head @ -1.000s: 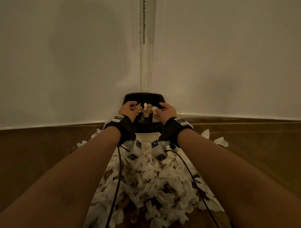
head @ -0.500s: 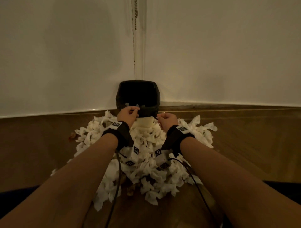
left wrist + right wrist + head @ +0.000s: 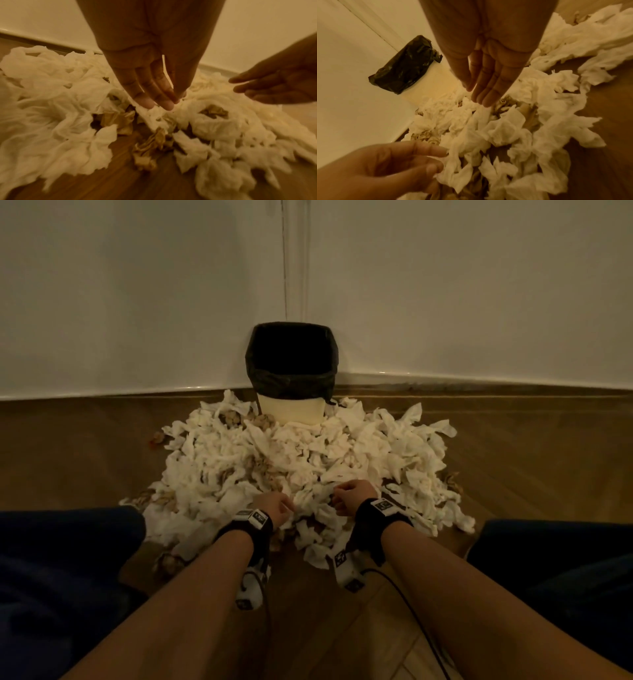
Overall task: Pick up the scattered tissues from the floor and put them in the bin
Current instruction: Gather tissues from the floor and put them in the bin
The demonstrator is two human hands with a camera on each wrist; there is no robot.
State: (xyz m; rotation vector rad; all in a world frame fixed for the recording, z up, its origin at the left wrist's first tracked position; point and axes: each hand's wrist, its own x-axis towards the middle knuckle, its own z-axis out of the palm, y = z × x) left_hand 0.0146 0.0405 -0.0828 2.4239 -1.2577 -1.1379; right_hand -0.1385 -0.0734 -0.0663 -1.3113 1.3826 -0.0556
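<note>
Step in hand looks like reaching for the next grab; nothing lifted yet.

Left to right: left hand (image 3: 274, 506) at about 7 o'clock of the tissues (image 3: 308, 460), fingers straight and close together, tips (image 3: 169, 104) touching a white tissue, thumb near but no clear pinch; right hand (image 3: 352, 496) at about 5 o'clock of the pile, fingers straight and pressed together, tips (image 3: 485, 102) just over the paper, holding nothing; bin (image 3: 291, 402) with its black bag at 12 o'clock, in the wall corner, pile heaped against its base on the wooden floor (image 3: 68, 446).

Next move, my guess: close fingers on a clump each; carry over the heap to the bin mouth; loose bits may drop on the way.

Views: head view shows only the backs of both hands, so they read like fists; wrist views show the fingers are actually straight; right wrist view shows the bin, left wrist view doesn't; bin's inside shows only as black from the head view, so fill level can't be told.
</note>
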